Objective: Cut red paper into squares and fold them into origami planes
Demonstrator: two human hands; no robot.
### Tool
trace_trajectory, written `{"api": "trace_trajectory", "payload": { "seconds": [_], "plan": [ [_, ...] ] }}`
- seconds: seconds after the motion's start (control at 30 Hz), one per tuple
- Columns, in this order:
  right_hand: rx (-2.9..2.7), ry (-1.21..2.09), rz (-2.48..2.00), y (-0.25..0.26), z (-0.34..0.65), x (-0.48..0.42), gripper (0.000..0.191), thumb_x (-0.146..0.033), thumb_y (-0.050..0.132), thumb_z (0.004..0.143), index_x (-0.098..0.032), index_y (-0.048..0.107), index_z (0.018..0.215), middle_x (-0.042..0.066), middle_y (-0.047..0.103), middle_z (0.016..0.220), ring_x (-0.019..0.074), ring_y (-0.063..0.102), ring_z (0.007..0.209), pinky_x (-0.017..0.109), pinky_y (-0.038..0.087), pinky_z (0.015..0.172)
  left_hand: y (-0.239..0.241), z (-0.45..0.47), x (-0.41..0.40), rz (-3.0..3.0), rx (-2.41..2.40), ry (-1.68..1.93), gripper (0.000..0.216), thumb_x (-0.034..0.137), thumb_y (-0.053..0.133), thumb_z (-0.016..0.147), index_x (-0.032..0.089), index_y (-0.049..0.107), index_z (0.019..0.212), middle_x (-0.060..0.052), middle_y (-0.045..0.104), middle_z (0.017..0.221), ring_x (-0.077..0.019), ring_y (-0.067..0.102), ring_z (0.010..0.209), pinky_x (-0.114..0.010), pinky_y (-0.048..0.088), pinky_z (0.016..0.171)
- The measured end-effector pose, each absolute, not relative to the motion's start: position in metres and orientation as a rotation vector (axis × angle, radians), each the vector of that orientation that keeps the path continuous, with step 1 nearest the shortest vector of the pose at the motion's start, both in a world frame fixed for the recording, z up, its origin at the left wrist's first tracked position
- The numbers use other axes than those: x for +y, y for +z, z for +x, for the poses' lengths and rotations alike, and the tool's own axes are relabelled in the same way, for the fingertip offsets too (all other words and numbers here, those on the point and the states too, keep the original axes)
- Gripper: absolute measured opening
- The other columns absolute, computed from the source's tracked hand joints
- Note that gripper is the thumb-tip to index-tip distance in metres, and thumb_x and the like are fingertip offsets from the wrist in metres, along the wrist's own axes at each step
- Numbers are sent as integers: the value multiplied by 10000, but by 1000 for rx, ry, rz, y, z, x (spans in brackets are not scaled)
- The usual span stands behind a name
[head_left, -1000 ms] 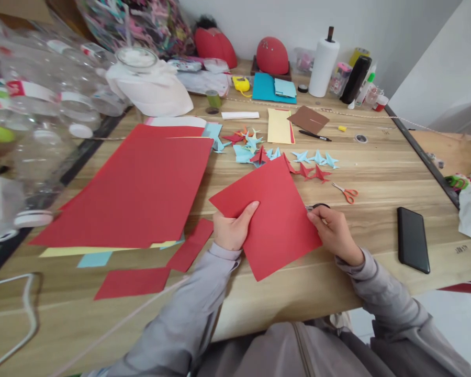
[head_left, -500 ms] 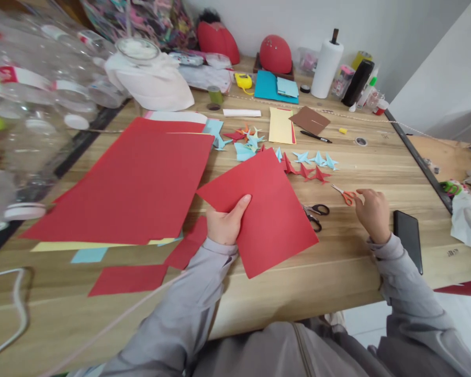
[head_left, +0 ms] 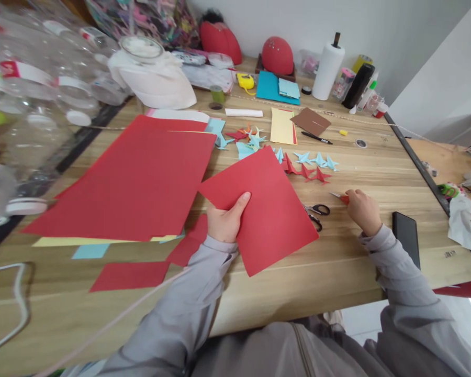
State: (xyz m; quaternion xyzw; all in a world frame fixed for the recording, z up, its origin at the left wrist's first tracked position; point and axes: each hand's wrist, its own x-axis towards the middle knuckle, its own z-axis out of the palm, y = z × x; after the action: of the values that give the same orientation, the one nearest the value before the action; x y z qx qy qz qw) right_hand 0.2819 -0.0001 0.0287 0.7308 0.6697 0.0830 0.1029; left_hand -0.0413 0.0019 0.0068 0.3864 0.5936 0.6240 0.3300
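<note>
My left hand [head_left: 225, 222] pinches the near left edge of a red paper sheet [head_left: 269, 209], thumb on top, holding it just above the wooden table [head_left: 377, 167]. My right hand [head_left: 361, 210] is closed over the small orange-handled scissors [head_left: 339, 197], whose blades stick out to the left of my fingers. Black-handled scissors [head_left: 317, 213] lie between the red sheet and my right hand. Folded red and light-blue paper stars [head_left: 312, 165] are scattered just beyond the sheet.
A large stack of red sheets [head_left: 141, 178] lies left, with red strips [head_left: 131, 275] and a blue scrap nearer me. A black phone [head_left: 406, 238] sits right of my right hand. Bottles, a paper-towel roll [head_left: 327, 65], yellow paper and a pen crowd the far side.
My right hand left the red sheet, reached right to the orange scissors and closed over them. The left hand keeps the sheet, shifted slightly left.
</note>
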Motion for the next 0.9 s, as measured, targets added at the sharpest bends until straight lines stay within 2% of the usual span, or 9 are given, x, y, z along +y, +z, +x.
{"api": "trace_trajectory", "payload": {
  "seconds": [0.1, 0.17, 0.2, 0.27, 0.33, 0.4, 0.47, 0.63, 0.9],
  "plan": [
    [2031, 211, 2224, 30, 278, -4, 192, -144, 432, 914, -145, 624, 912, 136, 669, 914, 218, 642, 740, 271, 285, 542, 7, -40, 1, 965, 1506, 1618, 386, 392, 808, 588, 132, 713, 858, -92, 745, 942, -248, 690, 945, -398, 546, 931],
    [2198, -19, 2387, 33, 268, -8, 125, -176, 495, 891, -154, 609, 938, 119, 678, 907, 199, 633, 725, 263, 332, 556, 9, -40, 1, 939, 1472, 1617, 406, 396, 818, 577, 137, 712, 872, -90, 745, 953, -255, 683, 977, -402, 537, 946],
    [2324, -294, 2476, 35, 260, -11, 116, -189, 543, 861, -166, 595, 962, 94, 683, 898, 175, 620, 690, 255, 359, 558, 9, -40, 1, 925, 1456, 1612, 419, 403, 824, 572, 139, 711, 878, -91, 743, 963, -260, 678, 995, -406, 531, 956],
    [2452, -1278, 2495, 39, 239, -18, 192, -286, 591, 838, -182, 549, 994, 33, 667, 804, 122, 555, 534, 233, 369, 484, 11, -41, 2, 881, 1415, 1599, 457, 427, 836, 558, 145, 709, 895, -97, 739, 996, -268, 668, 1027, -412, 519, 976],
    [2353, -2213, 2175, 44, 218, -24, 334, -411, 667, 784, -193, 538, 1002, -15, 617, 732, 84, 472, 438, 207, 315, 402, 11, -43, 3, 829, 1356, 1564, 503, 454, 846, 542, 149, 706, 917, -106, 734, 1029, -272, 665, 1038, -408, 516, 982],
    [2250, -2837, 1723, 47, 200, -31, 433, -491, 725, 708, -174, 572, 960, -36, 562, 666, 68, 434, 425, 191, 284, 375, 9, -46, 5, 776, 1298, 1514, 538, 477, 849, 534, 154, 703, 939, -111, 728, 1056, -272, 664, 1043, -397, 524, 971],
    [1980, -3237, 1310, 48, 190, -38, 476, -601, 598, 774, -148, 597, 919, -12, 566, 640, 74, 426, 406, 197, 273, 354, 6, -49, 6, 731, 1261, 1471, 555, 486, 844, 539, 159, 700, 963, -111, 722, 1082, -270, 659, 1056, -387, 529, 962],
    [1689, -3469, 817, 48, 187, -54, 512, -603, 645, 723, -124, 620, 901, 23, 604, 591, 98, 484, 422, 189, 321, 371, -2, -52, 11, 692, 1332, 1428, 542, 476, 831, 557, 144, 701, 965, -126, 705, 1130, -282, 644, 1092, -408, 511, 985],
    [1589, -3376, 547, 46, 189, -67, 523, -587, 630, 750, -79, 651, 873, 56, 618, 563, 104, 493, 405, 190, 333, 366, -3, -56, 17, 737, 1497, 1532, 533, 432, 803, 599, 124, 682, 1016, -157, 673, 1196, -261, 622, 1145, -394, 471, 1039]
  ]
}}
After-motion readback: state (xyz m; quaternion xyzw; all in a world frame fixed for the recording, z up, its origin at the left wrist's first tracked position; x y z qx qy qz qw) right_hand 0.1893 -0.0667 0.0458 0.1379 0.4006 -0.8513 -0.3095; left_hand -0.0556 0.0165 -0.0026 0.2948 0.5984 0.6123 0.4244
